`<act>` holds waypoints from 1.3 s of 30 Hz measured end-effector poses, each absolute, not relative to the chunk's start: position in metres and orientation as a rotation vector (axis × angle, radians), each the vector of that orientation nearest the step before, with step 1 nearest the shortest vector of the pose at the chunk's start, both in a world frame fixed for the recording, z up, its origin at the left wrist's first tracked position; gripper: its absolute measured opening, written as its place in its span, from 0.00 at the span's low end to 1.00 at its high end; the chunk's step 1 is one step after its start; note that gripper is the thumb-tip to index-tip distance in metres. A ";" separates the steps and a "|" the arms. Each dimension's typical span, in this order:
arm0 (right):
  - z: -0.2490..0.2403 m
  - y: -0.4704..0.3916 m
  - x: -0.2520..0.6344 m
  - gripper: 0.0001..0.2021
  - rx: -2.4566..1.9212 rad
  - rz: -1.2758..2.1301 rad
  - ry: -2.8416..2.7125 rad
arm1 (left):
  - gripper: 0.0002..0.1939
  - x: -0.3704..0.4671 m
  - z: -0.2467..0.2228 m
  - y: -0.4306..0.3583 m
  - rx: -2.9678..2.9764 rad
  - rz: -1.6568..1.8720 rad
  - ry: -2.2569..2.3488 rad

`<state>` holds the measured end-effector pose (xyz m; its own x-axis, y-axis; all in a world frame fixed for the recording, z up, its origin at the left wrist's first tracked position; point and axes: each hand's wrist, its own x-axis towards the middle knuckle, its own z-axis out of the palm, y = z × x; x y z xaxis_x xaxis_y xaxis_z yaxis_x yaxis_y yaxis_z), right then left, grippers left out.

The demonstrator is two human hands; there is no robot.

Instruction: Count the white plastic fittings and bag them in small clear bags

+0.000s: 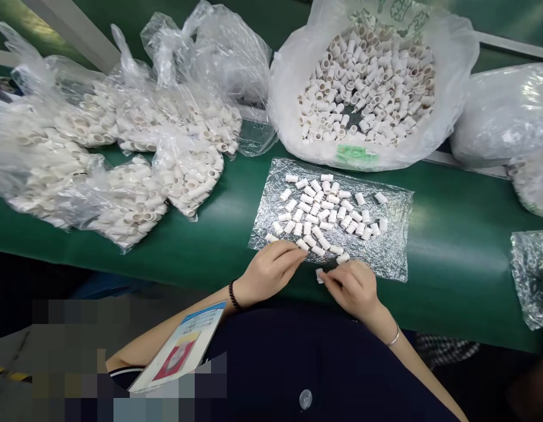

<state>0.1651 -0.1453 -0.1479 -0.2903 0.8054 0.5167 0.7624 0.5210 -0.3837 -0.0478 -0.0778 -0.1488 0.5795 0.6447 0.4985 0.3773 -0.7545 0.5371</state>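
Observation:
Many short white plastic pipe fittings (315, 208) lie scattered on a flat clear plastic bag (394, 246) in front of me. At the bag's near edge, my left hand (271, 268) has its fingers pinched together at a white pipe fitting (302, 245), part of which the fingertips cover. My right hand (354, 286) is closed, with a small white pipe fitting (319, 275) between thumb and fingers just off the near edge of the bag. Both hands are low over the green tabletop, a short gap apart.
A big open plastic sack (293, 140) full of white fittings stands behind the flat bag. Several filled clear bags (135, 205) crowd the left of the green table (227, 246). More bags (504, 117) and a flat plastic bag (532, 275) are at the right.

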 end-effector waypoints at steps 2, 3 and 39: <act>-0.150 -0.155 0.168 0.05 -1.215 0.160 -2.228 | 0.08 -0.053 -0.149 -0.081 2.527 0.909 0.674; -0.152 -0.158 0.169 0.03 -1.222 0.176 -2.277 | 0.08 -0.054 -0.149 -0.083 2.565 0.854 0.610; -0.123 -0.150 0.230 0.09 -1.599 0.120 -2.072 | 0.16 -0.054 -0.158 -0.091 2.656 0.569 0.458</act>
